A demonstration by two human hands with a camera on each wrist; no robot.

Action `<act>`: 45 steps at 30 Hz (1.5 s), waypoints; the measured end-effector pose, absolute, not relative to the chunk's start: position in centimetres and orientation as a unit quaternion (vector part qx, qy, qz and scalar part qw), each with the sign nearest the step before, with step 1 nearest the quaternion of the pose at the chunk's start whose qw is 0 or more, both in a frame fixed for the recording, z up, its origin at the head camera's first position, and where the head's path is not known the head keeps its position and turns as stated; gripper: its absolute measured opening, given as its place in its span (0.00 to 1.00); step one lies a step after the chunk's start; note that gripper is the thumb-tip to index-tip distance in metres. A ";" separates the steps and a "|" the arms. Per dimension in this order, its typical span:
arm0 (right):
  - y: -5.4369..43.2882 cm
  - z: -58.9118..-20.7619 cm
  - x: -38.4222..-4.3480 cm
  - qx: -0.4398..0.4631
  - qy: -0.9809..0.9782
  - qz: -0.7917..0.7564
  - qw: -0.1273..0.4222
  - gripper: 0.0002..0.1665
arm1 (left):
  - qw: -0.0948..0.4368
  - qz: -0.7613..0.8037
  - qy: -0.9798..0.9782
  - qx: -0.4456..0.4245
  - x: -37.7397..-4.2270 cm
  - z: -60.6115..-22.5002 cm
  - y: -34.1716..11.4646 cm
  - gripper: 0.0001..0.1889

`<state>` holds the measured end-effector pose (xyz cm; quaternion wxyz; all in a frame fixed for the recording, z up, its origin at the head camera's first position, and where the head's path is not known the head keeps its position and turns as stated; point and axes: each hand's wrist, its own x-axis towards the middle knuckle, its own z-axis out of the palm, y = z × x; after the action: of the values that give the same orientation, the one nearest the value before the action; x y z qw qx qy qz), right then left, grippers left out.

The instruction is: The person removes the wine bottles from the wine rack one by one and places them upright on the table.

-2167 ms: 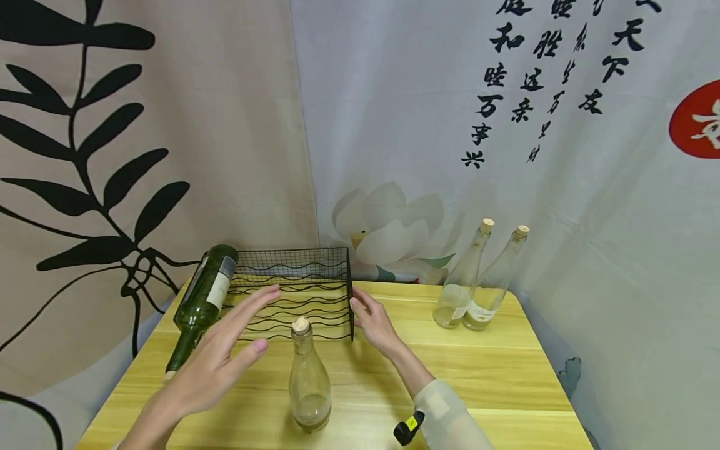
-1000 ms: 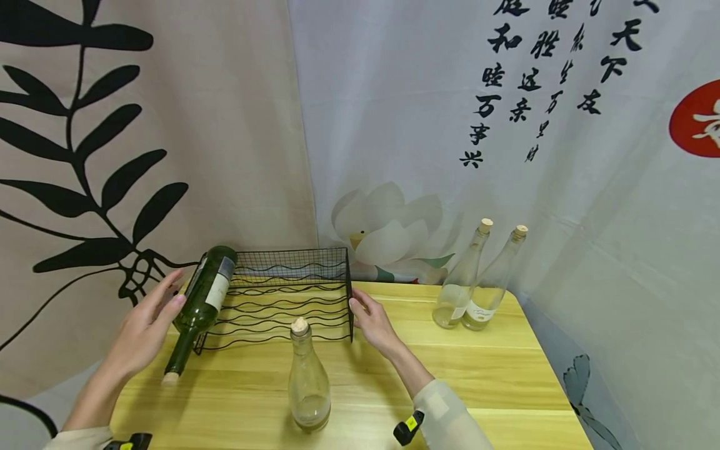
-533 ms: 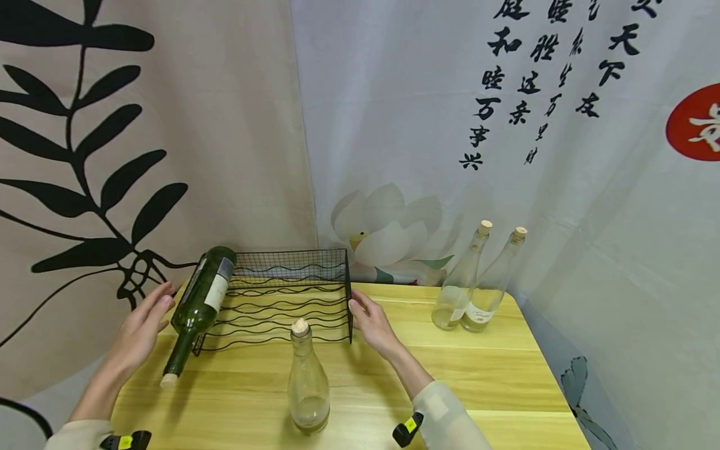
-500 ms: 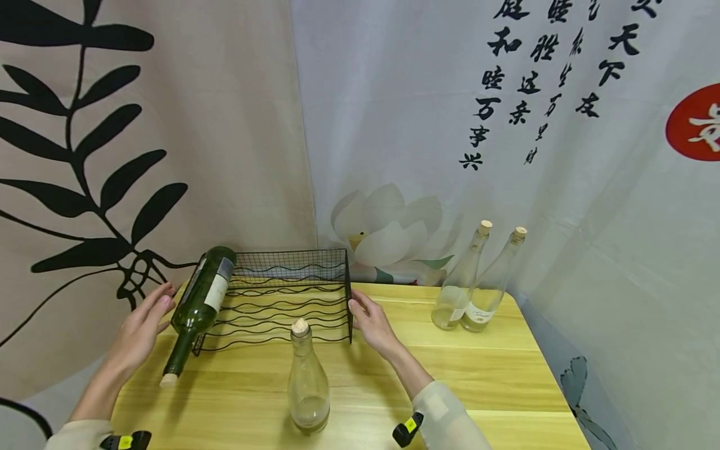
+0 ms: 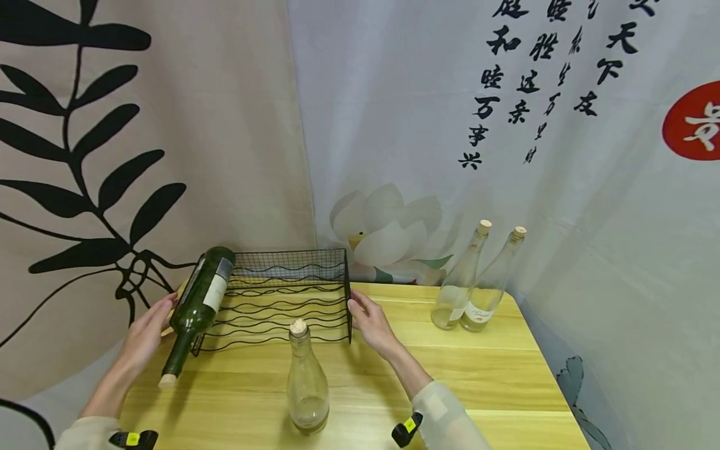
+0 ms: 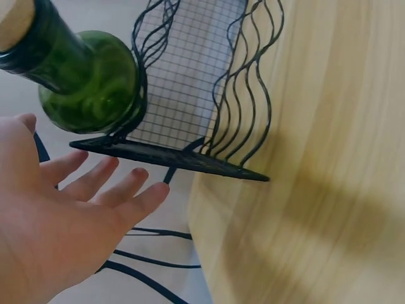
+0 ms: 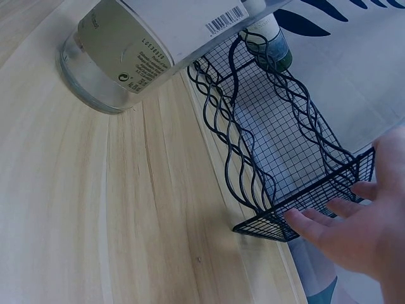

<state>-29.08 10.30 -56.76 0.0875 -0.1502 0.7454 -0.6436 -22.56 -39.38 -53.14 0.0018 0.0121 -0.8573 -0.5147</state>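
Observation:
A black wire wine rack (image 5: 287,306) with wavy bars stands at the back left of the table. On its left end lies a green wine bottle (image 5: 194,303), corked neck slanting toward the front. My left hand (image 5: 143,334) is beside the rack's left end, fingers extended; in the left wrist view the fingertips (image 6: 152,196) are right at the black end panel (image 6: 171,155). At the other end, my right hand (image 5: 371,322) has its straight fingers against the mesh end panel (image 7: 304,202). Neither hand grips anything. A clear corked bottle (image 5: 307,387) stands upright in front of the rack.
Two more clear corked bottles, one (image 5: 458,284) beside the other (image 5: 492,287), stand at the table's back right. The wooden table (image 5: 478,387) meets a hanging cloth (image 5: 394,125) behind it. A black curved cable-like strip (image 5: 34,415) shows at lower left.
My left hand has swung from above the rack's front leftward round the green bottle, then in toward the rack's left end. The right hand has stayed at the right end.

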 end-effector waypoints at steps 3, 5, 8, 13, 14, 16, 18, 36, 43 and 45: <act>10.3 -56.7 -29.1 -0.150 0.744 -0.645 0.088 0.42 | -0.020 -0.512 -0.858 0.028 -22.7 -53.3 -39.4 0.42; 10.2 -56.7 -29.0 -0.149 0.744 -0.645 0.089 0.42 | -0.031 -0.504 -0.863 0.036 -22.8 -53.4 -39.4 0.43; 10.3 -56.7 -29.0 -0.148 0.744 -0.646 0.089 0.42 | -0.039 -0.501 -0.864 0.037 -22.8 -53.5 -39.4 0.44; 10.2 -56.7 -29.0 -0.147 0.743 -0.647 0.090 0.41 | -0.044 -0.505 -0.861 0.038 -22.9 -53.8 -39.5 0.45; 10.2 -56.7 -29.1 -0.147 0.744 -0.646 0.090 0.41 | -0.043 -0.507 -0.860 0.040 -23.0 -53.8 -39.5 0.45; 10.2 -56.6 -29.1 -0.149 0.744 -0.645 0.090 0.41 | -0.041 -0.516 -0.854 0.043 -22.9 -54.0 -39.4 0.46; 10.2 -56.5 -29.1 -0.150 0.746 -0.643 0.089 0.40 | -0.041 -0.525 -0.849 0.043 -22.9 -54.1 -39.4 0.46; 10.1 -56.7 -29.0 -0.148 0.746 -0.643 0.090 0.41 | -0.028 -0.555 -0.831 0.007 -22.7 -55.3 -39.7 0.44; 10.1 -56.7 -29.0 -0.140 0.749 -0.643 0.080 0.41 | -0.036 -0.551 -0.833 0.006 -22.8 -55.4 -39.8 0.44; 10.1 -56.6 -28.9 -0.139 0.750 -0.642 0.079 0.41 | -0.039 -0.555 -0.831 0.006 -22.9 -55.4 -39.9 0.44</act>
<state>-28.93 10.09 -56.63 0.0790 -0.1394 0.7497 -0.6421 -22.90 -39.87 -55.36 -0.0387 0.0064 -0.8310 -0.5549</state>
